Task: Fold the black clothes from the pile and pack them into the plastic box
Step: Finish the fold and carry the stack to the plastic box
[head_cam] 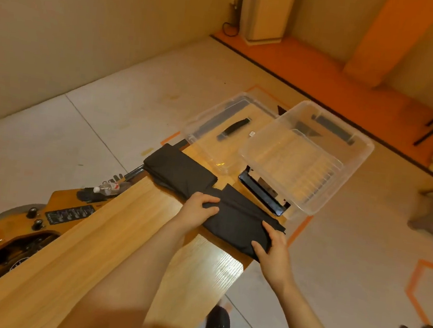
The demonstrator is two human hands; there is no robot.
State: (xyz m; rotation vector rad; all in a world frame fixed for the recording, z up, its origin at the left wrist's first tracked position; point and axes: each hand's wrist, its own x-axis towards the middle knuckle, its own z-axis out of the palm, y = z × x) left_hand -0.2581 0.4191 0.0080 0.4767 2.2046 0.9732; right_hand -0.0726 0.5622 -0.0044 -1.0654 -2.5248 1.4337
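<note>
A folded black garment (238,220) lies on the wooden table (125,239) near its right edge. My left hand (199,206) grips the garment's left end, fingers curled over the fabric. Gripping its near right corner is my right hand (272,247), thumb on top. A second stack of black clothes (179,171) lies just beyond, at the table's left edge. The clear plastic box (349,168) stands at the far right end of the table, with nothing inside. Its clear lid (214,126), with a black handle, lies flat to the left of it.
A black bracket or tray (263,193) sits under the box's near side. Left of the table stands a wooden machine with knobs (39,216), with a plastic bottle (108,188) on it. My dark shoe (217,325) shows on the floor, and orange tape marks the floor at right.
</note>
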